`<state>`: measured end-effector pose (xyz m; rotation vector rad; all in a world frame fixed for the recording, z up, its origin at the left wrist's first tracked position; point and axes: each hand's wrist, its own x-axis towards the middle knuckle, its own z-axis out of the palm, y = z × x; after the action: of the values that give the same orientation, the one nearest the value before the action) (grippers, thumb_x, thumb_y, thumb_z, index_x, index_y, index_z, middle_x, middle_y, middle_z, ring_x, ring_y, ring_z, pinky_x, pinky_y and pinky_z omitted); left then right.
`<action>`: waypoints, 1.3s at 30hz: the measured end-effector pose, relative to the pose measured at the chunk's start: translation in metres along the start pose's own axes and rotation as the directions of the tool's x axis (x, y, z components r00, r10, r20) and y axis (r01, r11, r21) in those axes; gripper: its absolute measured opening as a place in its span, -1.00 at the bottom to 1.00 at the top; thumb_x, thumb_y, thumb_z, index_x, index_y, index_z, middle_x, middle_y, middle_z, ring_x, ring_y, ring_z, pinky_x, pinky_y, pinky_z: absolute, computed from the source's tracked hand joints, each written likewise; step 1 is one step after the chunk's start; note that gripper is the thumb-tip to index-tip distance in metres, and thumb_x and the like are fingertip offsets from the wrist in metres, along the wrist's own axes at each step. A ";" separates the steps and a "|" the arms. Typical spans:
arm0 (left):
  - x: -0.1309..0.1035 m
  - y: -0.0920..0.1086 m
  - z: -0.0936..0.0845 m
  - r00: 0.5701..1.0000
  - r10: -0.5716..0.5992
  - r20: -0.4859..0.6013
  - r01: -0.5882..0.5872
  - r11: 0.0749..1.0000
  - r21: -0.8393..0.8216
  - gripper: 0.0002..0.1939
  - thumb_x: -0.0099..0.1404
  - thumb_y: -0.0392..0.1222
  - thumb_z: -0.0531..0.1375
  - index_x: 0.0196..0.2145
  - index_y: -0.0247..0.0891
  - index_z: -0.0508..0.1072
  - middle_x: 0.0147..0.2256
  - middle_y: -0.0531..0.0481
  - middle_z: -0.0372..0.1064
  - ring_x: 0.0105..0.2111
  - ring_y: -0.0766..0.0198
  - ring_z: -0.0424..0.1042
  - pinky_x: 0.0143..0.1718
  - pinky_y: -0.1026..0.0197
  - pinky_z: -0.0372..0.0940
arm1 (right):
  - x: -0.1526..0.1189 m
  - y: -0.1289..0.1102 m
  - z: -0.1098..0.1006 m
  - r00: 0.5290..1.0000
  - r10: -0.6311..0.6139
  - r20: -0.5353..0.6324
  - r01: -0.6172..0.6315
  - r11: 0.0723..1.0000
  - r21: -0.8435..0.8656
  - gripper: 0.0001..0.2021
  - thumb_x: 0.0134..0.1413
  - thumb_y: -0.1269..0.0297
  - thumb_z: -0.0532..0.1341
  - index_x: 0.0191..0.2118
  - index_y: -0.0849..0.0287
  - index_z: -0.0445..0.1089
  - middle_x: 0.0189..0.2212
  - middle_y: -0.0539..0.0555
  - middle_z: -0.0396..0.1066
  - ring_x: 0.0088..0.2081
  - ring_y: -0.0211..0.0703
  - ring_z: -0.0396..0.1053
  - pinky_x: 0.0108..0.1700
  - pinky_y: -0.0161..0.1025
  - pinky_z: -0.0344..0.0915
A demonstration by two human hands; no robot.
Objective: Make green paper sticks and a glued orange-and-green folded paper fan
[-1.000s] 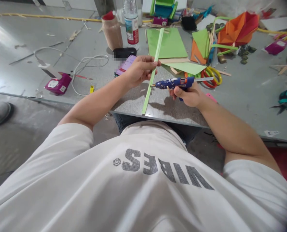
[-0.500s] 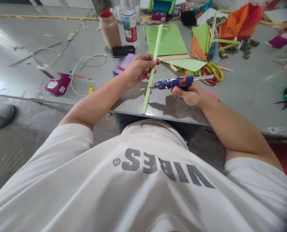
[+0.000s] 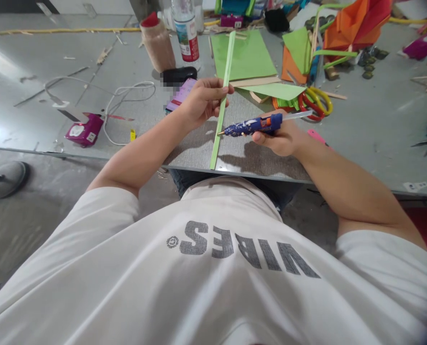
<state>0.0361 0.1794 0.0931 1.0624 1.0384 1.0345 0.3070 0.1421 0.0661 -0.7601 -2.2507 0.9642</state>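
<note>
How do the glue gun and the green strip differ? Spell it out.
The glue gun is blue with whitish smears; the green strip is pale. The glue gun is bulky, the green strip long and narrow. The right hand holds the glue gun crosswise; the left hand holds the green strip pointing away from the body. Both are hand-held.

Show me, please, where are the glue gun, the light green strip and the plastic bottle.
Glue gun [image 3: 252,126], head view: on its blue body.
Light green strip [image 3: 221,114], head view: near its middle.
Plastic bottle [image 3: 187,40], head view: on its label.
</note>
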 end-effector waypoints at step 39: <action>0.016 -0.012 -0.010 0.996 0.086 0.015 -0.087 0.995 0.040 -0.76 0.56 -0.17 0.37 -0.33 -0.04 0.69 -0.49 0.06 0.61 -0.37 0.33 0.70 -0.50 0.34 0.37 | -0.004 -0.006 0.002 0.972 -0.108 0.208 0.100 0.994 0.049 -0.33 0.37 -0.44 0.45 -0.37 0.09 0.33 -0.54 -0.08 0.19 -0.45 -0.25 0.04 -0.40 -0.18 0.00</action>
<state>0.0309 0.1949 0.0779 1.1545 1.0141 1.0788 0.3063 0.1353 0.0681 -0.5386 -2.4183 1.0775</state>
